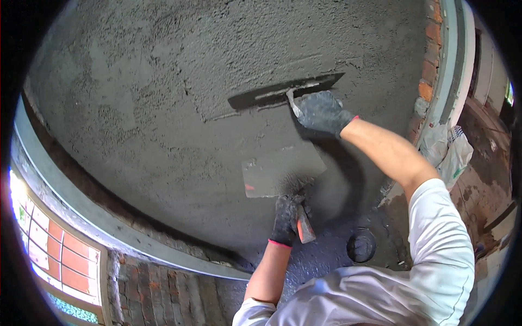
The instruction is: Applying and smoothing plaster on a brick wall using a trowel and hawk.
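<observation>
Grey plaster (157, 81) — trowel (247, 100) just beyond right grip (322, 112), flat plate (272, 169) beyond left grip (285, 218) — both tight on them

Two gloved hands show: one left hand (284, 220) and one right hand (321, 112). There are two flat tools, one long trowel (272, 93) and one broad plate (277, 169). One round dark container (350, 246) and one barred window (61, 244) are also visible.

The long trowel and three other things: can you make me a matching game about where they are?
Things
1. long trowel
2. plate
3. window
4. bag

Places
A. at the picture's lower left
B. in the left hand
C. near the picture's right edge
D. in the right hand

Pairs: 1-D, 2-B, 3-A, 4-C
</observation>
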A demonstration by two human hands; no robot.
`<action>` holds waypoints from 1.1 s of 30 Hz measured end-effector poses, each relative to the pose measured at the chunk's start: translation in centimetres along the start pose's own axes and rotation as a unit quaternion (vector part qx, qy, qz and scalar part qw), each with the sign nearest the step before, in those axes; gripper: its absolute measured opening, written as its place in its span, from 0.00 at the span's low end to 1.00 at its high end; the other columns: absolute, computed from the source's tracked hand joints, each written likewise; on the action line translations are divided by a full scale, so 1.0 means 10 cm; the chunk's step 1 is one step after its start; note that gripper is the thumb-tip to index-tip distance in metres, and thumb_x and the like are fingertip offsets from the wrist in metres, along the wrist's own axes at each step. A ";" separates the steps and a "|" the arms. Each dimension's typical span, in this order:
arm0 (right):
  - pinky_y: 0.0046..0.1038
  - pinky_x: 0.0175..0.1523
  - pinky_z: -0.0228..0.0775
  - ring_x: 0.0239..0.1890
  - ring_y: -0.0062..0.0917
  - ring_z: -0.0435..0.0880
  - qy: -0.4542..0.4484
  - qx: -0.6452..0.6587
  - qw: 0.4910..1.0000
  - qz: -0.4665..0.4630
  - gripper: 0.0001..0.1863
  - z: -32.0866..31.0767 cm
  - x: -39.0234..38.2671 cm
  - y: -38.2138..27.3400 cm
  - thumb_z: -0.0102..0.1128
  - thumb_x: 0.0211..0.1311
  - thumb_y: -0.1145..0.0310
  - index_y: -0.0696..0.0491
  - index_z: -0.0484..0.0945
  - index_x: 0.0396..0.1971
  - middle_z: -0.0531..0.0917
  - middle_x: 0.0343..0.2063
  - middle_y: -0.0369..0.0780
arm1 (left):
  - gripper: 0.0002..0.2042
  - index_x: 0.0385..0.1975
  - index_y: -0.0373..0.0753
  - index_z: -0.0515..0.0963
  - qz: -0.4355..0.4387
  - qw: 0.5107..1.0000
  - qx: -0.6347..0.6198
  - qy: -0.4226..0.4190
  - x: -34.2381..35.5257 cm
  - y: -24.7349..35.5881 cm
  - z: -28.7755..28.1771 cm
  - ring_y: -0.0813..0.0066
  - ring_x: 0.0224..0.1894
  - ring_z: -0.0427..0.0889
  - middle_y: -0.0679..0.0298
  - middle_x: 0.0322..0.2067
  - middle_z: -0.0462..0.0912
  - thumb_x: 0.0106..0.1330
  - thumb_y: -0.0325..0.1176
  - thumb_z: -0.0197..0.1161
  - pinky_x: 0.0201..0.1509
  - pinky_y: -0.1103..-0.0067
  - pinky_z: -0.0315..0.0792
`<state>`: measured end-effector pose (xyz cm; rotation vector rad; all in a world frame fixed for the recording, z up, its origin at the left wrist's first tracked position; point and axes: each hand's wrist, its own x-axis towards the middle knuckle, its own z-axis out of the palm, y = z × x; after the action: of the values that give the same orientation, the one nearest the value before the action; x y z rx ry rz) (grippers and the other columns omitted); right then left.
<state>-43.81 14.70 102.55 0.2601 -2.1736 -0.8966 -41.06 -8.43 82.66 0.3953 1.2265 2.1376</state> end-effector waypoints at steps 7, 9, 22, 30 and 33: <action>0.28 0.25 0.74 0.23 0.24 0.83 0.008 -0.057 0.998 0.018 0.17 -0.22 0.59 0.93 0.51 0.59 0.76 0.70 0.72 0.46 0.83 0.21 0.41 | 0.07 0.34 0.32 0.77 0.006 0.999 -0.036 0.000 -0.02 0.04 0.07 0.69 0.20 0.77 0.60 0.22 0.77 0.61 0.29 0.59 0.20 0.72 0.73; 0.33 0.27 0.74 0.22 0.28 0.82 0.037 -0.183 0.982 -0.024 0.21 -0.38 0.70 1.16 0.49 0.60 0.73 0.69 0.69 0.51 0.82 0.21 0.42 | 0.08 0.34 0.33 0.77 -0.002 1.000 -0.023 0.006 -0.05 0.03 0.08 0.69 0.21 0.78 0.60 0.23 0.78 0.61 0.31 0.59 0.21 0.73 0.73; 0.38 0.17 0.67 0.16 0.29 0.79 -0.146 0.136 0.977 -0.074 0.30 -0.10 -0.60 -1.26 0.49 0.59 0.69 0.73 0.63 0.58 0.80 0.17 0.43 | 0.11 0.44 0.41 0.76 -0.038 0.999 -0.002 -0.014 0.02 -0.25 -0.29 0.69 0.35 0.79 0.62 0.35 0.79 0.61 0.24 0.58 0.35 0.75 0.75; 0.36 0.17 0.66 0.14 0.30 0.78 -0.182 0.162 0.967 -0.077 0.30 -0.63 -1.46 -1.08 0.49 0.59 0.66 0.67 0.65 0.60 0.80 0.16 0.40 | 0.16 0.45 0.35 0.77 0.056 0.938 0.338 -0.055 -0.58 0.46 -0.92 0.61 0.52 0.77 0.56 0.47 0.80 0.58 0.33 0.62 0.57 0.71 0.70; 0.36 0.18 0.67 0.15 0.30 0.79 -0.134 0.136 0.980 -0.059 0.29 -0.64 -1.69 -1.19 0.51 0.57 0.66 0.64 0.68 0.59 0.79 0.16 0.39 | 0.17 0.46 0.35 0.78 -0.020 0.895 0.416 -0.158 -0.64 0.47 -0.94 0.60 0.54 0.75 0.53 0.50 0.79 0.57 0.35 0.65 0.59 0.70 0.69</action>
<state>-28.66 10.03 87.84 0.4267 -2.5572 -0.7278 -43.06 -20.57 82.09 1.0174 1.8677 1.3273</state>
